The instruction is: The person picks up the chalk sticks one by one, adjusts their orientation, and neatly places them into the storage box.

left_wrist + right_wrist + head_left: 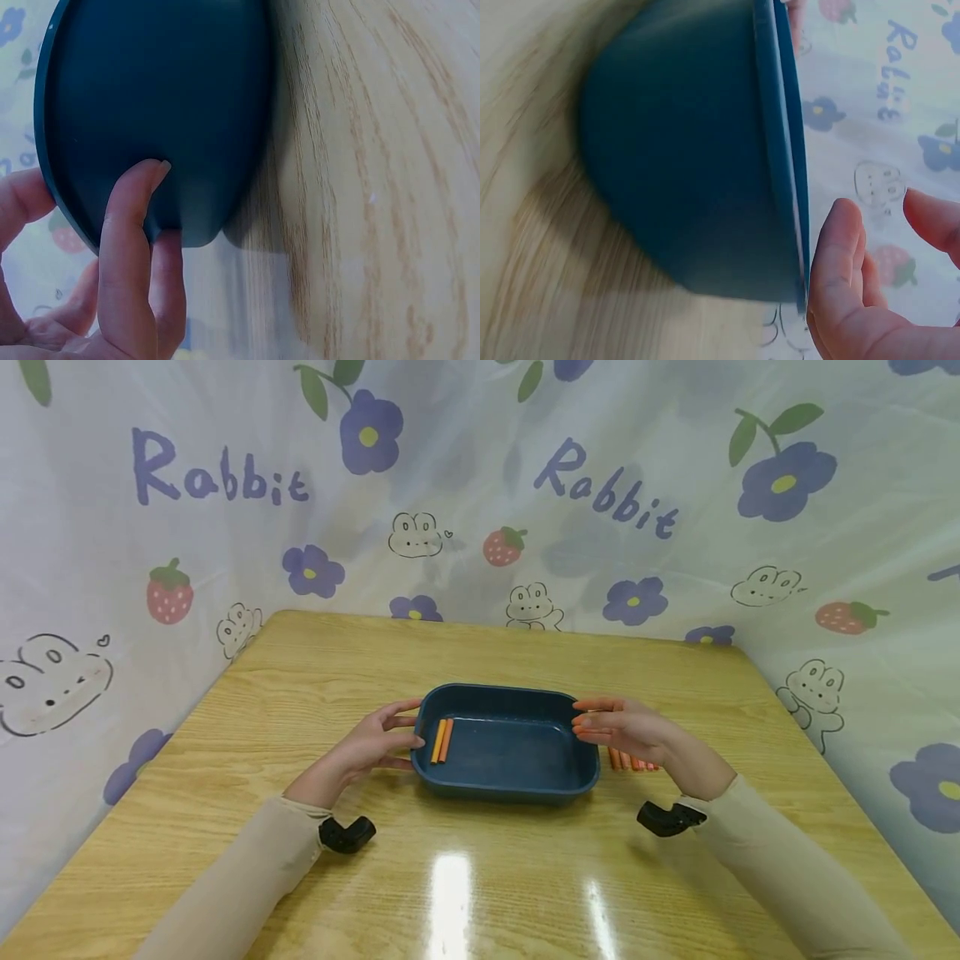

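Note:
A dark blue rectangular basin (510,791) with rounded corners is in the middle of the table. Inside, at its left end, a yellow stick (437,742) and an orange stick (446,741) lie side by side. My left hand (375,739) holds the left end, thumb at the rim and bent fingers (127,247) against the outer wall. At the opposite end, my right hand (626,727) has its fingers extended by the rim; its thumb stands apart in the right wrist view. Several orange-red sticks (626,760) lie on the table, partly hidden below the right hand.
The wooden table (360,893) reaches back to a patterned curtain (465,460) that hangs behind and along both sides. A black wrist mount (347,835) sits on the left sleeve, and another black mount (670,817) on the right one.

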`<state>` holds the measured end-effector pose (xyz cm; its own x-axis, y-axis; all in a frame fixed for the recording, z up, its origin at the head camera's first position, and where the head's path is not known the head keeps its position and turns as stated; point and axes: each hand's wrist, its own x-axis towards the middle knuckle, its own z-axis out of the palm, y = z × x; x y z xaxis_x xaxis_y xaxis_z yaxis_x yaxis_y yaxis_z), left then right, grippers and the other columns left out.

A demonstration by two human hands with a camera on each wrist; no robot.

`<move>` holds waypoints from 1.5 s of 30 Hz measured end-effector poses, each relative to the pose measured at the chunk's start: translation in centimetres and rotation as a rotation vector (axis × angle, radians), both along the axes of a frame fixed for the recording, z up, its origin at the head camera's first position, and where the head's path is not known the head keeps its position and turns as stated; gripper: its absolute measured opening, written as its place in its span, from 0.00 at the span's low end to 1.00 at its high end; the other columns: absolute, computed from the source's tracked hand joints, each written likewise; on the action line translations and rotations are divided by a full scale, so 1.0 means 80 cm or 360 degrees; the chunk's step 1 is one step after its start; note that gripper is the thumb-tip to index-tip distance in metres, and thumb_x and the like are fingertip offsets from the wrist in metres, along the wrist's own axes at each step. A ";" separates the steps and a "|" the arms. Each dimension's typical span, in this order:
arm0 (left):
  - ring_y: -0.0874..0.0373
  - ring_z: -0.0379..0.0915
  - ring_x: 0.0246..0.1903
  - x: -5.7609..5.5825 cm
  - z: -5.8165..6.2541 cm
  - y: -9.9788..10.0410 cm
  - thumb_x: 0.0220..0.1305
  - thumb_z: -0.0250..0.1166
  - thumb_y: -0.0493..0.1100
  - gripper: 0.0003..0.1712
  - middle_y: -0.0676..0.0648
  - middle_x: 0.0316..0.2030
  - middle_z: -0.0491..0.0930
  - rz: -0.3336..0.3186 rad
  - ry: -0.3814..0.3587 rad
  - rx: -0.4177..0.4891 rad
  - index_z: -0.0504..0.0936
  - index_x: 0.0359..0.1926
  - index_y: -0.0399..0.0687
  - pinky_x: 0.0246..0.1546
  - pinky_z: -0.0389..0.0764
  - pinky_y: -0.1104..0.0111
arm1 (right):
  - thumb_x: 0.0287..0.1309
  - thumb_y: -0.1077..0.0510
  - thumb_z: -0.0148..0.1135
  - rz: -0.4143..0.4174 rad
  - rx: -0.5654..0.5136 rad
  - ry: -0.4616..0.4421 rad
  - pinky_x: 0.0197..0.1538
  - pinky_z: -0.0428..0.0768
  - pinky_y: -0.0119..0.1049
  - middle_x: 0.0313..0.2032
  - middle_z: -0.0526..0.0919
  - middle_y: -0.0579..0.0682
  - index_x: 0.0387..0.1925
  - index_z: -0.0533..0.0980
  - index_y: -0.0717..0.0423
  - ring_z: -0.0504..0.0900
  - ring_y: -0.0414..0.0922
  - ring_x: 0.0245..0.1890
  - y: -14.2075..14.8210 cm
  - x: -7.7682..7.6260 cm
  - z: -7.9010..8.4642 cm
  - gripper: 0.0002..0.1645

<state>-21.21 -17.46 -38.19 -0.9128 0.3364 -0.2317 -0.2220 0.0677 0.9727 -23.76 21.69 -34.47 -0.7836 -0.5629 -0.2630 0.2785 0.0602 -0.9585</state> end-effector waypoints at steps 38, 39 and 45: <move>0.39 0.72 0.50 0.003 0.004 0.001 0.62 0.59 0.32 0.39 0.32 0.64 0.56 0.0014 0.0001 -0.0014 0.53 0.71 0.45 0.39 0.81 0.55 | 0.66 0.63 0.49 -0.0554 0.0279 0.0014 0.52 0.75 0.31 0.64 0.54 0.70 0.67 0.41 0.75 0.77 0.33 0.42 0.113 0.009 -0.051 0.39; 0.39 0.72 0.50 0.003 0.005 0.001 0.62 0.59 0.32 0.39 0.31 0.64 0.56 0.0014 0.0001 -0.0015 0.53 0.71 0.45 0.39 0.81 0.55 | 0.66 0.63 0.49 -0.0557 0.0307 0.0036 0.51 0.76 0.30 0.63 0.57 0.69 0.67 0.42 0.75 0.77 0.33 0.41 0.114 0.009 -0.053 0.38; 0.39 0.71 0.51 0.003 0.005 0.001 0.61 0.59 0.32 0.40 0.31 0.64 0.56 0.0017 -0.0005 -0.0017 0.53 0.71 0.45 0.39 0.81 0.55 | 0.65 0.64 0.50 -0.0600 0.0436 0.0081 0.47 0.77 0.29 0.62 0.57 0.72 0.66 0.43 0.77 0.77 0.32 0.38 0.116 0.010 -0.063 0.38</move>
<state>-20.93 -17.38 -37.77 -0.9155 0.3241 -0.2382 -0.2259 0.0758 0.9712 -22.95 30.99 -39.54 -0.9358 -0.1514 -0.3184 0.2829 0.2165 -0.9344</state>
